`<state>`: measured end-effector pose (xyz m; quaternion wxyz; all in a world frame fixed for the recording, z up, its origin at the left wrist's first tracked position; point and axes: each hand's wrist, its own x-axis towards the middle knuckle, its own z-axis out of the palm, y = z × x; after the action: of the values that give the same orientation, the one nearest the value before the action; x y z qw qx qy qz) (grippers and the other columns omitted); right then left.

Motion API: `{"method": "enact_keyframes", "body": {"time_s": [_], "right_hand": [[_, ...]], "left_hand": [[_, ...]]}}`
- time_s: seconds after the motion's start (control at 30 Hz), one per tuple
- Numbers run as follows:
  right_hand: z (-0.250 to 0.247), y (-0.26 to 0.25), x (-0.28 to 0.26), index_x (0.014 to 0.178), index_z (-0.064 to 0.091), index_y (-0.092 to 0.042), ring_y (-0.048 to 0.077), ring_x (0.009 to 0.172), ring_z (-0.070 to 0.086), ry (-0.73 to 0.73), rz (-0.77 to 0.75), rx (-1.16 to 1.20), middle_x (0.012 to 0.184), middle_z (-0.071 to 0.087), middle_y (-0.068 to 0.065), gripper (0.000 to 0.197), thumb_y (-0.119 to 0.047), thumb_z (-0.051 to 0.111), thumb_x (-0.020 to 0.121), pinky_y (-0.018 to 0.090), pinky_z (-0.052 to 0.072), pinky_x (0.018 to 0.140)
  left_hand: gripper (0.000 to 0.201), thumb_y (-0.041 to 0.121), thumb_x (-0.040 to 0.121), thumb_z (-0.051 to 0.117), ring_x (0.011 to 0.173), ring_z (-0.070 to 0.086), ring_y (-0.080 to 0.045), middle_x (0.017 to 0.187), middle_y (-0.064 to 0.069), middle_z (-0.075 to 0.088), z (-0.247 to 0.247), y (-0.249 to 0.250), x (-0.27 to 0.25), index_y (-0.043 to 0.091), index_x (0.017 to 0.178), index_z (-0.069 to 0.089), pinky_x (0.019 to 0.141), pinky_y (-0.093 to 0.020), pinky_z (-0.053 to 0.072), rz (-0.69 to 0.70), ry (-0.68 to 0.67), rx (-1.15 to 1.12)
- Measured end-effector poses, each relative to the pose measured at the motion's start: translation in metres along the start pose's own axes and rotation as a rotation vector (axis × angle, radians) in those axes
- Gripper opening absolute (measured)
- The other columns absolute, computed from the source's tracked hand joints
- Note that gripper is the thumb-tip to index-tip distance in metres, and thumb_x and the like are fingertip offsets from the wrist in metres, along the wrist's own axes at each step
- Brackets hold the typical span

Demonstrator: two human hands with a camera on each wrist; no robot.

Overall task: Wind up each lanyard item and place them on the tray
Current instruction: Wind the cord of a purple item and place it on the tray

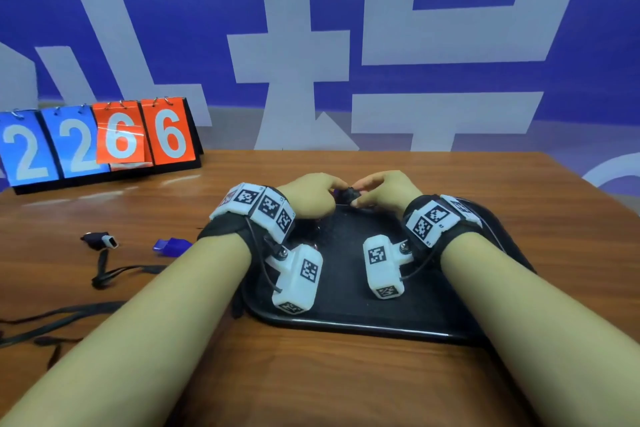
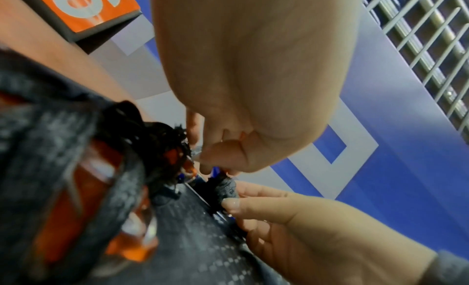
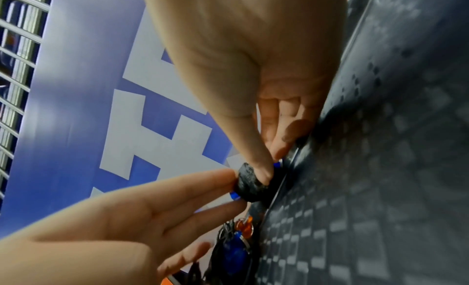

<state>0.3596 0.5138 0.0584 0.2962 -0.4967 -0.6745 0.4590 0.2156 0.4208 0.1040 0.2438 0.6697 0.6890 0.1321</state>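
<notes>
Fingers of both hands pinching a wound lanyard bundle at the tray's far edge.

The right hand (image 1: 384, 189) pinches the black bundle (image 3: 250, 186) between thumb and fingertips; the left hand (image 1: 310, 194) holds it from the other side with curled fingers, a bit of blue showing under the wrapped cord. The bundle sits just above the far rim of the black tray (image 1: 346, 326), which both wrists overhang. On the tray, just beside the left hand, lie wound items: an orange whistle (image 2: 83, 199) wrapped in black cord and a blue piece (image 3: 234, 255). Left of the tray on the wooden table (image 1: 346, 385) lie a blue whistle (image 1: 169, 246) and a dark whistle (image 1: 100, 240), with loose black lanyards (image 1: 104, 274) trailing toward the near left edge. A scoreboard (image 1: 100, 142) reading 2266 stands at the table's far left.
</notes>
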Motion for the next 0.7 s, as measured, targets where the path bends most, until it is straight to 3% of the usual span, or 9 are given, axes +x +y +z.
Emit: {"method": "enact_keyframes", "body": {"time_s": [0.07,0.13,0.27,0.33,0.4,0.47,0.57,0.63,0.7], "right_hand": [[0.002,0.001,0.0,0.085,0.073,-0.013,0.021,0.082,0.067,-0.007,-0.008,-0.007,0.081,0.07,0.006,0.027,0.009,0.079,0.07,0.034,0.058,0.084],[0.003,0.0,0.002,0.084,0.074,-0.014,0.024,0.084,0.07,0.006,-0.02,-0.049,0.085,0.072,0.006,0.026,0.005,0.082,0.069,0.035,0.058,0.084],[0.006,-0.004,0.004,0.078,0.074,-0.02,0.024,0.085,0.073,0.027,-0.038,-0.155,0.087,0.074,0.006,0.024,0.0,0.084,0.068,0.035,0.059,0.084],[0.006,-0.005,0.004,0.083,0.075,-0.018,0.018,0.079,0.07,0.014,-0.053,-0.183,0.082,0.072,0.001,0.024,-0.001,0.083,0.07,0.029,0.059,0.081],[0.006,-0.006,0.003,0.091,0.075,-0.016,0.012,0.073,0.065,-0.011,-0.063,-0.2,0.078,0.067,-0.003,0.026,0.0,0.082,0.072,0.022,0.056,0.072],[0.006,-0.008,0.002,0.095,0.074,-0.013,0.013,0.078,0.064,-0.036,-0.069,-0.201,0.08,0.066,-0.003,0.028,0.001,0.082,0.072,0.022,0.056,0.073],[0.005,-0.01,0.001,0.095,0.074,-0.014,0.014,0.084,0.064,-0.052,-0.08,-0.216,0.079,0.067,-0.003,0.028,-0.002,0.083,0.071,0.028,0.055,0.083],[0.004,-0.009,0.0,0.091,0.074,-0.017,0.012,0.082,0.063,-0.034,-0.09,-0.227,0.075,0.066,-0.006,0.026,-0.006,0.084,0.07,0.027,0.052,0.086],[0.003,-0.009,-0.002,0.089,0.073,-0.018,0.012,0.081,0.062,-0.019,-0.09,-0.226,0.076,0.067,-0.005,0.023,-0.008,0.084,0.071,0.028,0.051,0.087]], "left_hand": [[0.063,-0.002,0.086,0.046,0.125,0.054,-0.026,0.138,-0.002,0.057,0.002,-0.001,0.002,0.028,0.141,0.051,0.105,-0.041,0.043,-0.013,-0.012,0.093],[0.064,0.005,0.086,0.049,0.129,0.049,-0.026,0.14,0.001,0.055,0.002,-0.003,0.004,0.031,0.144,0.048,0.115,-0.05,0.03,-0.035,-0.01,0.169],[0.062,0.011,0.087,0.052,0.146,0.027,-0.02,0.153,0.0,0.041,0.003,-0.006,0.008,0.03,0.146,0.045,0.113,-0.049,0.014,-0.05,0.014,0.24],[0.065,0.011,0.087,0.052,0.151,0.01,-0.012,0.159,-0.001,0.03,0.003,-0.008,0.009,0.028,0.149,0.042,0.114,-0.049,0.011,-0.047,0.001,0.252],[0.067,0.011,0.086,0.052,0.151,0.004,-0.01,0.161,-0.001,0.026,0.003,-0.009,0.008,0.029,0.15,0.04,0.115,-0.048,0.01,-0.058,-0.007,0.266],[0.069,0.011,0.086,0.054,0.152,0.004,-0.011,0.163,-0.003,0.021,0.003,-0.011,0.008,0.03,0.15,0.039,0.116,-0.046,0.01,-0.067,-0.009,0.267],[0.068,0.012,0.086,0.057,0.152,0.008,-0.016,0.163,-0.006,0.021,0.001,-0.012,0.004,0.028,0.15,0.04,0.119,-0.044,0.012,-0.065,-0.008,0.25],[0.064,0.011,0.086,0.058,0.15,0.019,-0.021,0.158,-0.007,0.032,-0.001,-0.014,0.004,0.025,0.147,0.045,0.118,-0.042,0.022,-0.035,-0.007,0.193],[0.06,0.006,0.087,0.057,0.139,0.039,-0.024,0.149,-0.004,0.045,-0.003,-0.014,0.0,0.02,0.144,0.049,0.11,-0.033,0.035,-0.009,0.023,0.119]]}}
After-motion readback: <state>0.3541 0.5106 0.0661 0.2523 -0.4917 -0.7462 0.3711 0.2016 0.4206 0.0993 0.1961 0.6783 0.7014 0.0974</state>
